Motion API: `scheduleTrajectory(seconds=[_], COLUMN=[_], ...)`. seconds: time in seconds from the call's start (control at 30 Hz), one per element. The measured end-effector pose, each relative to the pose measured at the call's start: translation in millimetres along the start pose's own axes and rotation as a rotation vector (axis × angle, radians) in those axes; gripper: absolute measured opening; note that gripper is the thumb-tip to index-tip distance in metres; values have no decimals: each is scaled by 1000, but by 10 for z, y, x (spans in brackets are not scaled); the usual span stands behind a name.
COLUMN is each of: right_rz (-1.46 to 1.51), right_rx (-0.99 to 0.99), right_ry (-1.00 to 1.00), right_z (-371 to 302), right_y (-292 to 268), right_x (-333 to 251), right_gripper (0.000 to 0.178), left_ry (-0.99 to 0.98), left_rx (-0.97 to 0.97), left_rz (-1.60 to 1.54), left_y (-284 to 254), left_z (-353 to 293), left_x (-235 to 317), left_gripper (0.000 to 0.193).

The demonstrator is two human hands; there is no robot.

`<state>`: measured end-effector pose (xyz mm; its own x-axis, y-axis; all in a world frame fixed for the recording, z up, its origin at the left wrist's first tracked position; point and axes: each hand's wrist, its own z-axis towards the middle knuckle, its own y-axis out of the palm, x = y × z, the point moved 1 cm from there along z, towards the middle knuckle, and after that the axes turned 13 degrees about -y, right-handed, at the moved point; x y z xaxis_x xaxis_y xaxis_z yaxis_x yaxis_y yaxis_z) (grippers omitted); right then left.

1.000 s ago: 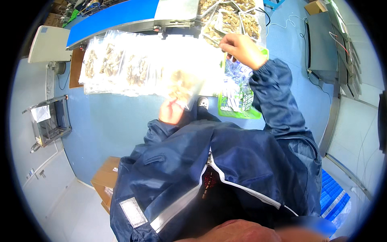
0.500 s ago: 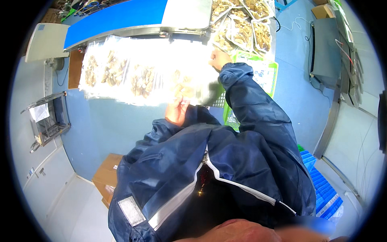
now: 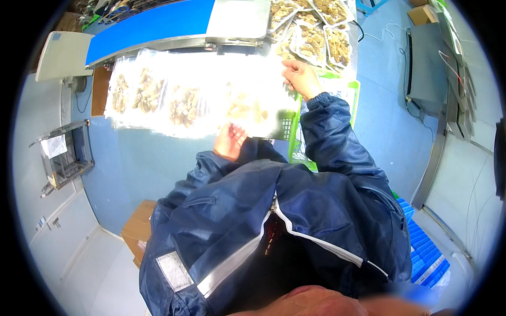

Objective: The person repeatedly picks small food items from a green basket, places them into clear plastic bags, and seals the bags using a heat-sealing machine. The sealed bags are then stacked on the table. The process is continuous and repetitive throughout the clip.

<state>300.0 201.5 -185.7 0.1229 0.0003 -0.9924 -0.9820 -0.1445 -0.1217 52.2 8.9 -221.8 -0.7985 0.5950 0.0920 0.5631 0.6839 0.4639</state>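
Note:
A row of clear plastic bags (image 3: 184, 108) with brown dried pieces inside lies overlapped on the bench, very bright under the light. At the near edge of the right-hand bag (image 3: 242, 108), my left hand (image 3: 229, 143) rests palm up with its fingers apart. My right hand (image 3: 304, 80) is at that bag's far right side, fingers bent and closed around its edge. Glare washes out the bag's outline there. Below my right wrist stands a green plastic basket (image 3: 296, 150), partly covered by my sleeve.
Behind the bags runs a blue conveyor belt (image 3: 153, 29) with a pale end plate (image 3: 237, 20). White-edged packs of brown pieces (image 3: 311, 42) lie at the far right. A cardboard box (image 3: 138, 224) and blue stacked boxes (image 3: 424, 242) are on the floor. A metal frame (image 3: 66, 152) stands left.
My right hand has shifted a little to the right, its forearm swinging outward. My left hand has loosened at the bag's near edge, its fingers now apart.

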Motion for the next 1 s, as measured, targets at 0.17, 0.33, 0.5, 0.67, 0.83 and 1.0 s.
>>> scheduleTrajectory(seconds=[0.17, 0.33, 0.5, 0.67, 0.83, 1.0], right_rz=[-444, -440, -373, 100, -42, 318], right_rx=[2, -31, -149, -31, 26, 184], right_ry=[-245, -459, -538, -187, -54, 39], right_z=[-281, -883, -1581, -1745, -1719, -1796], right_y=[-237, -422, -33, -292, -444, -543], right_x=[-1252, -1665, -1678, -1606, -1586, -1482], right_gripper=[17, 11, 14, 26, 24, 22], left_ry=[-4, -10, 394, 1112, 1516, 1025], left_rx=[155, -117, -363, -33, -234, -258], left_rz=[126, 589, 921, 1599, 1629, 1437], left_y=[-35, 680, 1611, 1748, 1919, 1843], left_z=[-164, -847, -1195, -1271, -1306, -1325], left_x=[-93, -160, -197, -420, -751, -772], left_gripper=[25, 38, 31, 14, 24, 20])
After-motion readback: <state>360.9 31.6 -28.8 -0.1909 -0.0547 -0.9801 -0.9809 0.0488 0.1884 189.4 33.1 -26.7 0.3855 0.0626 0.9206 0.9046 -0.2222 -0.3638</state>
